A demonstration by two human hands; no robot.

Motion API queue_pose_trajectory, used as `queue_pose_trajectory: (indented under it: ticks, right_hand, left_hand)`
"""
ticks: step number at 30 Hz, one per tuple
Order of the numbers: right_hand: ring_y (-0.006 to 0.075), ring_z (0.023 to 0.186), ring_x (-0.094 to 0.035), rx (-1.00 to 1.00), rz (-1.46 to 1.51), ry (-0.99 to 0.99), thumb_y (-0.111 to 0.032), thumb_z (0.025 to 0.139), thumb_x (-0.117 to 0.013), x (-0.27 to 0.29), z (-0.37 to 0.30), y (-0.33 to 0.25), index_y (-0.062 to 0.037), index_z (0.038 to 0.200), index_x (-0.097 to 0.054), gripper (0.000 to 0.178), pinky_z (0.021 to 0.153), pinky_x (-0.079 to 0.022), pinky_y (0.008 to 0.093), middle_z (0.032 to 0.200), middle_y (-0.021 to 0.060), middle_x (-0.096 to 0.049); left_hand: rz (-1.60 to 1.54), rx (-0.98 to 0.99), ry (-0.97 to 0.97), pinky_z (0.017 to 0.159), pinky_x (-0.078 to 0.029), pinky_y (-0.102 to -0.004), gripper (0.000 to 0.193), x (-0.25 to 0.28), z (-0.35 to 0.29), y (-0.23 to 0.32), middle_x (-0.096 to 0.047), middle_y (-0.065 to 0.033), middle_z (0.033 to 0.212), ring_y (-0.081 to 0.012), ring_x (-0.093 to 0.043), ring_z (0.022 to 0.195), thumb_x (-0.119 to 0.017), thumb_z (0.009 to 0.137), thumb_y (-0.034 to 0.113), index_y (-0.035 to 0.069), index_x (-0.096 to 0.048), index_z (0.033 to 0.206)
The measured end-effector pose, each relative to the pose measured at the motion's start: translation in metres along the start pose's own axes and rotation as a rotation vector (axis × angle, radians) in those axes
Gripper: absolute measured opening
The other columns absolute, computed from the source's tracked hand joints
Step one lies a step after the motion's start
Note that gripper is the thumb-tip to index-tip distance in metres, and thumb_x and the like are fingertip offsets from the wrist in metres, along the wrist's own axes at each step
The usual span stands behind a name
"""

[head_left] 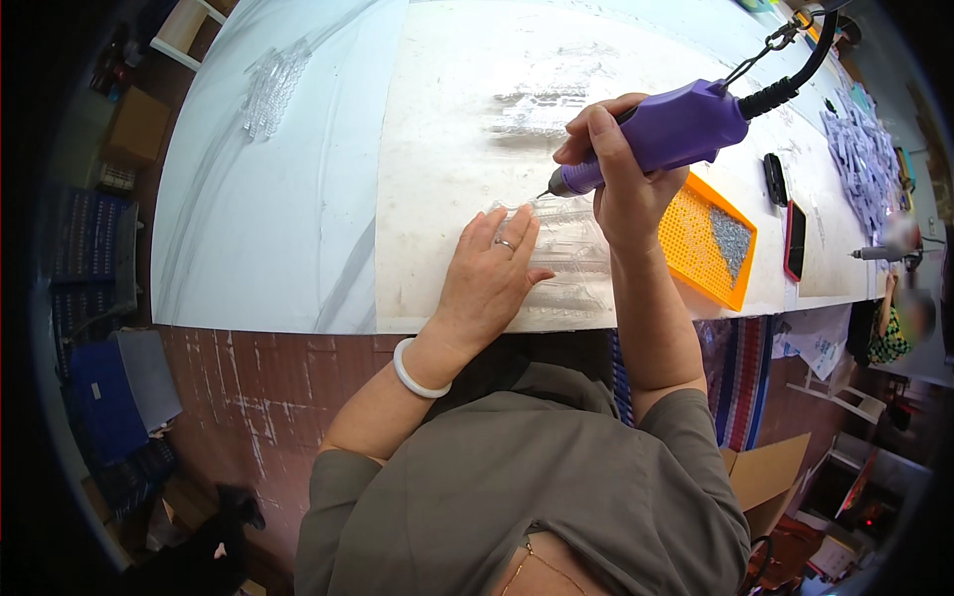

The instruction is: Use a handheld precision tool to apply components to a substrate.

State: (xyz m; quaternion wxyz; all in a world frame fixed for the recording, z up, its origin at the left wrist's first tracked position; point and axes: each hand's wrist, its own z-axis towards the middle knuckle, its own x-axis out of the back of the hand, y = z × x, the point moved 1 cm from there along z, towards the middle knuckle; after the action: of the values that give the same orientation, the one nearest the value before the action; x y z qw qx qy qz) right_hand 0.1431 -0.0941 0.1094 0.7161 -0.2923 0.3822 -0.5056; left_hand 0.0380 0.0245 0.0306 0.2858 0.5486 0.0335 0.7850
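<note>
My right hand point(628, 179) is wrapped round a purple electric screwdriver point(686, 124), which hangs from a cord and a black tether at the upper right. Its thin bit points down and left, close to the fingertips of my left hand point(489, 268). That hand lies flat with its fingers stretched out over a clear plastic piece point(515, 221) on the table, partly hidden under the fingers. Right of my right forearm sits an orange perforated tray point(686, 234) with a heap of small grey metal parts point(732, 241), too small to make out.
More clear plastic pieces lie at the far left point(273, 89) and beyond my hands point(542, 109). A red-edged phone point(795, 240) and a black object point(774, 179) are right of the tray. Farther right are a pale pile point(857, 149) and another person point(899, 328).
</note>
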Motion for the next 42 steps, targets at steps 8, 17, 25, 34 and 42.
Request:
queue_pose_trajectory:
  ticks: [8, 17, 25, 34, 42]
  right_hand:
    - [0.0165, 0.058, -0.066, -0.053, -0.022, -0.015, 0.002, 0.086, -0.060, -0.003, -0.002, 0.000, 0.0027, 0.089, -0.059, 0.003, 0.057, -0.056, 0.0272, 0.073, 0.0114, -0.065]
    - [0.0156, 0.062, -0.067, -0.177, -0.075, -0.172, -0.002, 0.086, -0.067, -0.014, 0.000, 0.009, 0.0024, 0.091, -0.062, 0.009, 0.059, -0.058, 0.0268, 0.075, 0.0086, -0.066]
    - [0.0185, 0.067, -0.069, -0.017, 0.027, -0.081, -0.001, 0.087, -0.063, 0.001, 0.014, -0.014, 0.0007, 0.091, -0.062, 0.005, 0.062, -0.058, 0.0294, 0.078, 0.0113, -0.068]
    - [0.0169, 0.065, -0.070, 0.034, -0.374, 0.413, -0.007, 0.087, -0.065, 0.136, 0.001, -0.066, -0.0003, 0.092, -0.062, 0.009, 0.062, -0.057, 0.0259, 0.079, 0.0109, -0.069]
    - [0.0165, 0.065, -0.069, 0.025, -0.392, 0.496, -0.006, 0.088, -0.064, 0.165, -0.011, -0.059, 0.0000, 0.091, -0.062, 0.007, 0.061, -0.056, 0.0254, 0.080, 0.0108, -0.068]
  left_hand:
    - [-0.003, -0.003, 0.002, 0.101, -0.041, -0.0436, 0.061, -0.002, 0.000, 0.000, -0.053, -0.0123, 0.131, -0.0337, -0.048, 0.118, -0.075, 0.074, 0.028, -0.002, -0.055, 0.123]
    - [0.006, -0.001, 0.027, 0.101, -0.040, -0.0424, 0.060, -0.005, 0.000, 0.000, -0.051, -0.0107, 0.129, -0.0318, -0.048, 0.118, -0.076, 0.074, 0.027, -0.001, -0.055, 0.123]
    - [0.046, 0.030, -0.026, 0.103, -0.039, -0.0424, 0.056, -0.002, 0.001, 0.004, -0.056, -0.0105, 0.131, -0.0313, -0.050, 0.119, -0.074, 0.075, 0.025, -0.001, -0.058, 0.123]
    - [0.092, -0.017, -0.067, 0.104, -0.039, -0.0436, 0.057, 0.000, 0.002, 0.006, -0.056, -0.0108, 0.132, -0.0316, -0.050, 0.121, -0.073, 0.077, 0.029, 0.000, -0.059, 0.124]
    - [0.110, -0.007, -0.077, 0.103, -0.040, -0.0428, 0.057, -0.002, 0.003, 0.009, -0.058, -0.0114, 0.130, -0.0324, -0.051, 0.119, -0.074, 0.076, 0.027, -0.002, -0.059, 0.123]
